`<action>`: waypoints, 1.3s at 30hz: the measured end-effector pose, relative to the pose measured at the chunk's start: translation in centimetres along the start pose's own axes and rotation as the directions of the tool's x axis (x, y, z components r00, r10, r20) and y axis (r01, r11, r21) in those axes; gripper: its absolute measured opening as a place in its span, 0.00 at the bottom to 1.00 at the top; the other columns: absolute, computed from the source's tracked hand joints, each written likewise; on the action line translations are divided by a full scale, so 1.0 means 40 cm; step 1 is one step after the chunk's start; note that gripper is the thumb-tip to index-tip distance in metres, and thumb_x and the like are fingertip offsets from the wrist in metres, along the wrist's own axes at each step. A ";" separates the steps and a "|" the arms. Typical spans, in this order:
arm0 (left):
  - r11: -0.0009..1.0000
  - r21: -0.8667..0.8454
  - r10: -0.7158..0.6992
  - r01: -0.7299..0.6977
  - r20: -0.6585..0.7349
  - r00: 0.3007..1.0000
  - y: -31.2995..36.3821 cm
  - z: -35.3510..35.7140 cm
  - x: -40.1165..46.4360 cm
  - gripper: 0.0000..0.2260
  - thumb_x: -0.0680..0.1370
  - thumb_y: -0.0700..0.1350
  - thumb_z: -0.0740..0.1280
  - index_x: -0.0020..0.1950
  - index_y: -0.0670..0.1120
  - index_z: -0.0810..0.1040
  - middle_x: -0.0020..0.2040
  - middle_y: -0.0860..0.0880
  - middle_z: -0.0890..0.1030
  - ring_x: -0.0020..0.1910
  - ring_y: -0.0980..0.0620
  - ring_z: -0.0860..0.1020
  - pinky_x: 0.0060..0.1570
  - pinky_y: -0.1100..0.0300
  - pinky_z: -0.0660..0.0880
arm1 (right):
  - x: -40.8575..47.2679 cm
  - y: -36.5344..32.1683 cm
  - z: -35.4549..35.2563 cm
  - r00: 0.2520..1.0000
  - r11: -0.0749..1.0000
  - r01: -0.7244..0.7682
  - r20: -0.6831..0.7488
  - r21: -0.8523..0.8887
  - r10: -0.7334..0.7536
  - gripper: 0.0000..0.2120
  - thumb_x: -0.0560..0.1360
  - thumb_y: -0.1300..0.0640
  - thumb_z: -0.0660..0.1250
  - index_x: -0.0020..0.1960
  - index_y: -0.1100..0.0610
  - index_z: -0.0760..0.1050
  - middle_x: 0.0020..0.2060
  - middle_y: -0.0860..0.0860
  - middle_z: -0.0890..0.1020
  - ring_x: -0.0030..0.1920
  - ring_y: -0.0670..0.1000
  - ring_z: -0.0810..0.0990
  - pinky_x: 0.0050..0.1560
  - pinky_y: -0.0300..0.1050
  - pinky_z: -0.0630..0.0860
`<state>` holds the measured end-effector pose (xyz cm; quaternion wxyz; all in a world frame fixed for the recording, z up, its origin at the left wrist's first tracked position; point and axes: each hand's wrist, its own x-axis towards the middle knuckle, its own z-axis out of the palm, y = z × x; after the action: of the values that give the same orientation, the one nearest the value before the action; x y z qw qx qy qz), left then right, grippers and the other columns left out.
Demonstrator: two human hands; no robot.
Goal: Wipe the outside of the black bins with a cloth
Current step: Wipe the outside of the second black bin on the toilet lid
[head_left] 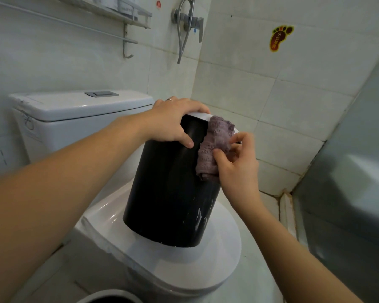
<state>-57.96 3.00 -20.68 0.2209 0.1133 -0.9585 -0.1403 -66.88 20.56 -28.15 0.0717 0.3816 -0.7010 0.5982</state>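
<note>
Black plastic fills the centre of the frame: the black bin (169,193) stands on the closed toilet lid (217,259), tipped so its top leans toward the upper right, its base resting on the lid. Your left hand (173,121) grips the white rim (200,115) at the top of the bin, fingers curled over the edge and the thumb pressed against the dark wall below it. Your right hand (236,160), just right of centre, pinches the purple cloth (214,147) between thumb and fingertips and holds it against the bin's upper right side, just beside the left thumb. The cloth is bunched and hangs in a fold down the wall from the rim. Pale streaks show low on the bin's right side.

Behind the bin, at the left of the frame, sits the white cistern (81,110) with a grey flush button (101,93). A metal shelf (127,12) and a shower valve (187,17) are fixed to the tiled wall along the top, and a foot-shaped sticker (279,38) is stuck at the upper right. At the bottom edge, the rim of a second bin (109,297) peeks in.
</note>
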 end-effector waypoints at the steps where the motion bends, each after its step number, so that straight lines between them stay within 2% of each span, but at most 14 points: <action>1: 1.000 0.000 0.000 0.000 0.000 1.000 0.000 0.000 0.001 0.35 0.66 0.50 0.79 0.68 0.65 0.68 0.58 0.63 0.69 0.59 0.55 0.62 0.69 0.47 0.60 | -0.003 0.004 -0.001 0.997 0.992 0.071 -0.011 -0.108 -0.073 0.11 0.78 0.56 0.67 0.50 0.43 0.66 0.39 0.46 0.79 0.37 0.46 0.79 0.38 0.55 0.81; 4: 1.000 -0.023 -0.003 0.003 0.005 1.000 -0.003 0.002 0.001 0.34 0.66 0.50 0.79 0.66 0.68 0.68 0.57 0.63 0.69 0.60 0.54 0.63 0.66 0.51 0.60 | -0.010 0.015 -0.012 0.960 0.862 0.266 0.033 -0.431 -0.279 0.07 0.79 0.49 0.65 0.52 0.46 0.67 0.30 0.46 0.75 0.31 0.49 0.75 0.32 0.50 0.75; 8: 0.999 -0.037 0.010 -0.010 0.010 1.000 0.001 0.004 -0.001 0.34 0.65 0.50 0.79 0.64 0.69 0.68 0.55 0.65 0.69 0.60 0.54 0.63 0.62 0.53 0.59 | -0.010 0.006 -0.029 0.890 0.725 0.431 0.118 -0.537 -0.441 0.09 0.79 0.51 0.65 0.55 0.54 0.76 0.26 0.46 0.73 0.27 0.55 0.74 0.28 0.49 0.74; 11: 0.999 -0.035 -0.003 0.003 -0.003 1.000 -0.005 -0.001 -0.004 0.34 0.65 0.49 0.80 0.65 0.67 0.69 0.57 0.63 0.70 0.59 0.54 0.63 0.67 0.49 0.60 | -0.017 0.002 -0.049 0.844 0.646 0.529 0.262 -0.551 -0.469 0.16 0.76 0.54 0.63 0.61 0.58 0.78 0.36 0.52 0.80 0.35 0.56 0.78 0.33 0.53 0.76; 14: 0.999 -0.042 -0.016 0.016 -0.005 1.000 -0.012 -0.006 -0.009 0.34 0.66 0.49 0.79 0.66 0.66 0.69 0.59 0.62 0.71 0.59 0.54 0.63 0.68 0.46 0.61 | -0.004 0.005 -0.063 0.800 0.503 0.566 0.288 -0.653 -0.526 0.16 0.75 0.51 0.70 0.59 0.58 0.79 0.44 0.56 0.76 0.44 0.58 0.75 0.41 0.56 0.75; 16: 0.999 -0.037 -0.014 0.014 0.000 1.000 -0.010 -0.007 -0.010 0.34 0.65 0.49 0.79 0.66 0.67 0.69 0.58 0.62 0.71 0.60 0.53 0.64 0.68 0.47 0.62 | 0.006 0.001 -0.062 0.771 0.462 0.585 0.283 -0.667 -0.570 0.18 0.73 0.50 0.73 0.60 0.55 0.78 0.51 0.59 0.75 0.49 0.61 0.73 0.46 0.58 0.73; 19: 1.000 -0.024 0.004 -0.004 0.005 1.000 -0.005 -0.008 -0.011 0.33 0.65 0.50 0.79 0.65 0.67 0.69 0.58 0.62 0.71 0.61 0.52 0.65 0.67 0.48 0.62 | 0.016 -0.004 -0.060 0.670 0.298 0.678 0.398 -0.672 -0.627 0.20 0.75 0.52 0.68 0.67 0.45 0.76 0.65 0.59 0.72 0.63 0.62 0.68 0.55 0.59 0.68; 21: 1.000 -0.029 0.004 -0.004 0.005 1.000 -0.007 -0.009 -0.012 0.33 0.65 0.50 0.79 0.65 0.67 0.69 0.58 0.62 0.71 0.61 0.52 0.65 0.67 0.47 0.62 | 0.025 -0.006 -0.065 0.656 0.254 0.689 0.434 -0.679 -0.618 0.15 0.75 0.51 0.68 0.62 0.46 0.79 0.69 0.57 0.72 0.66 0.62 0.67 0.57 0.60 0.66; 24: 0.999 -0.036 -0.004 0.005 0.009 1.000 -0.007 -0.008 -0.014 0.33 0.66 0.50 0.79 0.66 0.67 0.68 0.58 0.62 0.70 0.59 0.53 0.64 0.66 0.47 0.63 | 0.034 -0.005 -0.067 0.699 0.278 0.654 0.421 -0.703 -0.578 0.10 0.74 0.49 0.67 0.52 0.53 0.79 0.66 0.54 0.75 0.66 0.58 0.66 0.57 0.59 0.65; 27: 0.999 -0.032 0.003 -0.002 0.012 1.000 -0.004 -0.007 -0.014 0.32 0.66 0.49 0.79 0.65 0.68 0.68 0.57 0.62 0.70 0.60 0.53 0.65 0.65 0.49 0.62 | 0.033 0.009 -0.061 0.761 0.390 0.610 0.374 -0.690 -0.529 0.10 0.76 0.49 0.64 0.49 0.56 0.76 0.55 0.50 0.78 0.59 0.55 0.71 0.55 0.56 0.65; 30: 0.999 -0.033 0.004 -0.004 0.009 1.000 -0.001 -0.007 -0.014 0.32 0.66 0.49 0.78 0.65 0.67 0.69 0.57 0.62 0.70 0.60 0.53 0.65 0.65 0.51 0.61 | 0.028 0.023 -0.050 0.826 0.593 0.558 0.318 -0.581 -0.466 0.09 0.77 0.53 0.64 0.54 0.56 0.73 0.48 0.50 0.77 0.51 0.55 0.75 0.53 0.50 0.66; 33: 0.999 -0.044 0.013 -0.012 0.011 1.000 0.002 -0.007 -0.016 0.31 0.66 0.49 0.78 0.63 0.69 0.68 0.57 0.62 0.70 0.60 0.52 0.65 0.63 0.52 0.61 | 0.022 0.024 -0.032 0.796 0.586 0.601 0.336 -0.544 -0.504 0.16 0.78 0.59 0.63 0.65 0.54 0.73 0.47 0.53 0.77 0.45 0.56 0.75 0.47 0.51 0.70; 35: 0.999 -0.041 0.016 -0.016 0.012 1.000 0.006 -0.007 -0.016 0.31 0.67 0.50 0.78 0.63 0.69 0.68 0.57 0.62 0.70 0.60 0.52 0.65 0.64 0.52 0.62 | 0.018 0.026 -0.023 0.792 0.598 0.604 0.314 -0.527 -0.523 0.15 0.77 0.63 0.64 0.64 0.56 0.76 0.48 0.57 0.75 0.40 0.58 0.74 0.37 0.53 0.73; 39: 0.999 -0.022 0.026 -0.026 0.012 1.000 0.012 -0.006 -0.017 0.30 0.67 0.51 0.77 0.63 0.67 0.68 0.56 0.63 0.69 0.59 0.52 0.65 0.65 0.51 0.62 | 0.007 0.028 -0.007 0.850 0.677 0.521 0.251 -0.519 -0.462 0.17 0.81 0.52 0.56 0.66 0.57 0.74 0.52 0.56 0.73 0.42 0.55 0.74 0.33 0.52 0.77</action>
<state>-57.31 3.59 -20.59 0.2180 0.0977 -0.9596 -0.1485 -67.86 20.67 -28.80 0.3055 0.5457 -0.7205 0.2995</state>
